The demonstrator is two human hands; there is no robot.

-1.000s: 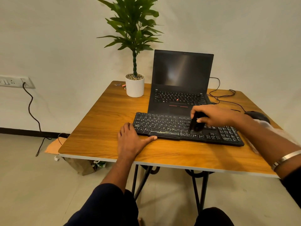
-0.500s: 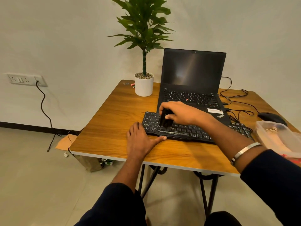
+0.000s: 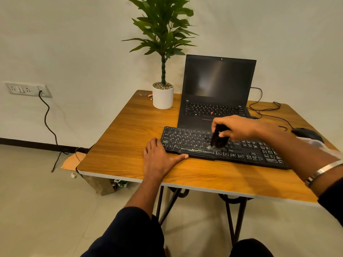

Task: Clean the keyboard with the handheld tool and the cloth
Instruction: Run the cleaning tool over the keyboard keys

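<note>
A black external keyboard [image 3: 187, 140] lies on the wooden table [image 3: 130, 130] in front of an open laptop. My right hand [image 3: 237, 127] grips a small black handheld brush tool [image 3: 218, 140], its tip down on the keys near the middle of the keyboard. My left hand [image 3: 159, 158] rests flat on the table at the keyboard's left front corner, thumb stretched along its front edge. No cloth can be made out.
A black laptop [image 3: 217, 89] stands open behind the keyboard. A potted plant [image 3: 163, 96] sits at the back left. A black mouse [image 3: 306, 134] with cables lies at the right, next to a clear plastic container [image 3: 326, 147]. A wall socket [image 3: 26, 89] is at left.
My right hand swept the brush tool left across the keys, then back right to the middle. My left hand stayed planted at the keyboard's left corner. The camera view shifted.
</note>
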